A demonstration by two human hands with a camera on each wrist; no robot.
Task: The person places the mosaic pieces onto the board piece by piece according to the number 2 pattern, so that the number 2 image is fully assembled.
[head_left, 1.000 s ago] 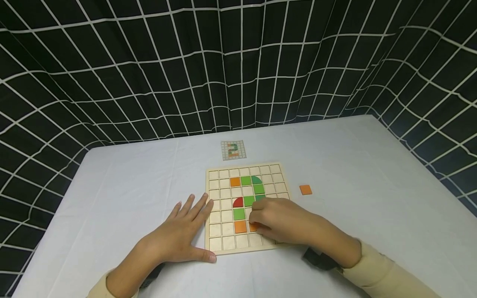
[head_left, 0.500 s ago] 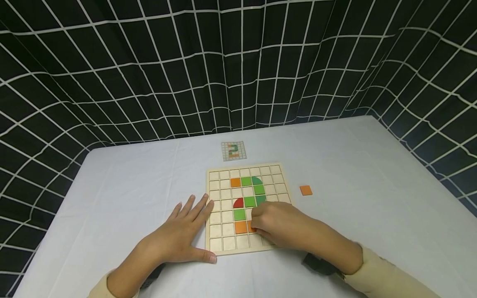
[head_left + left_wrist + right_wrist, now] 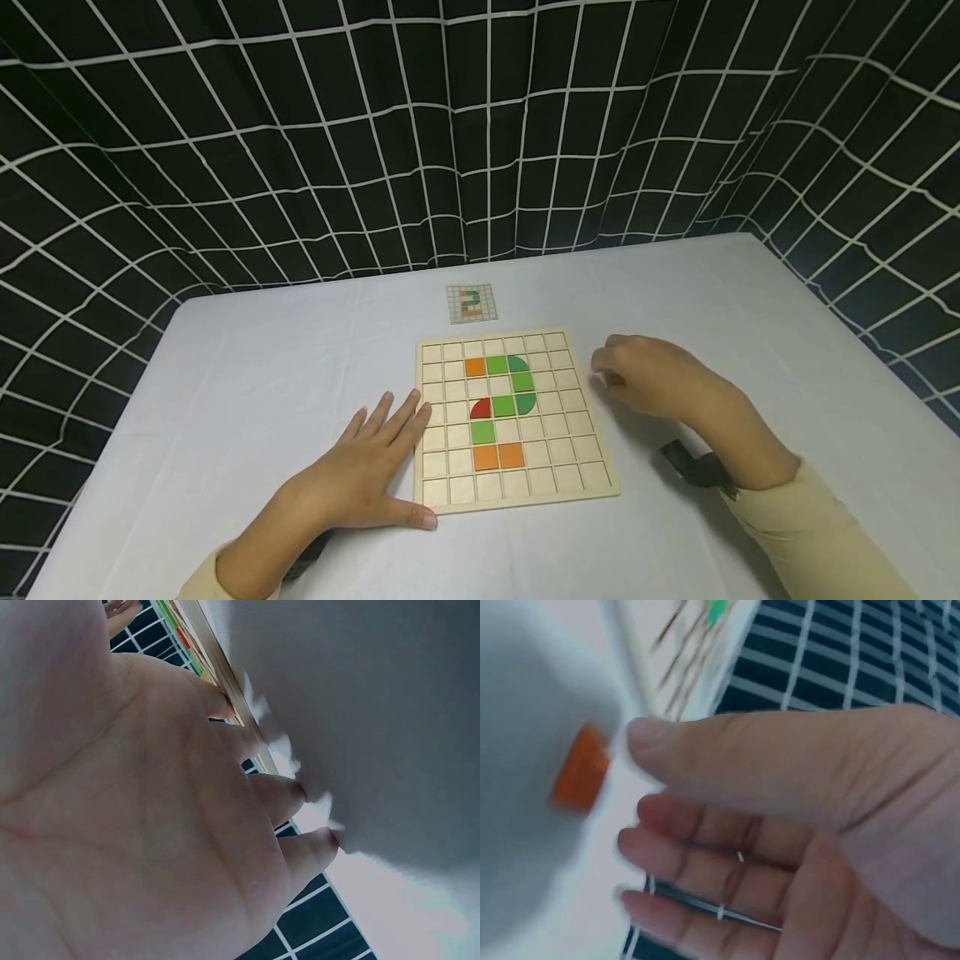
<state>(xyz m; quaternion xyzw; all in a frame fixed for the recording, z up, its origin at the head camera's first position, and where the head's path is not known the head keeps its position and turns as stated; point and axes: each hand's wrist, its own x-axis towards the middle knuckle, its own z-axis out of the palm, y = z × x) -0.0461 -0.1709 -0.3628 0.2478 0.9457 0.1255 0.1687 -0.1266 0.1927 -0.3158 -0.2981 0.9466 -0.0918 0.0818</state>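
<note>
A wooden grid board (image 3: 551, 454) lies on the table with coloured tiles set in several of its squares. Among them are green squares, dark green curved pieces, a red curved piece (image 3: 481, 409) and orange squares, two of which sit side by side near the front. My left hand (image 3: 360, 471) rests with spread fingers at the board's left edge, fingertips and thumb touching it. Off the board's right side, my right hand (image 3: 660, 379) hovers with loosely bent fingers and nothing between them. A loose orange square tile (image 3: 583, 771) shows just beyond its thumb in the right wrist view; the head view hides it.
Behind the board lies a small pattern card (image 3: 471, 304) printed with a similar coloured figure on a grid. White cloth (image 3: 255, 375) covers the table. A dark curtain with white grid lines (image 3: 465, 133) hangs around its far side.
My right hand has left the orange tile in the board's front row and moved right and away, over the loose orange tile. That placed tile now shows fully. My left hand stays put.
</note>
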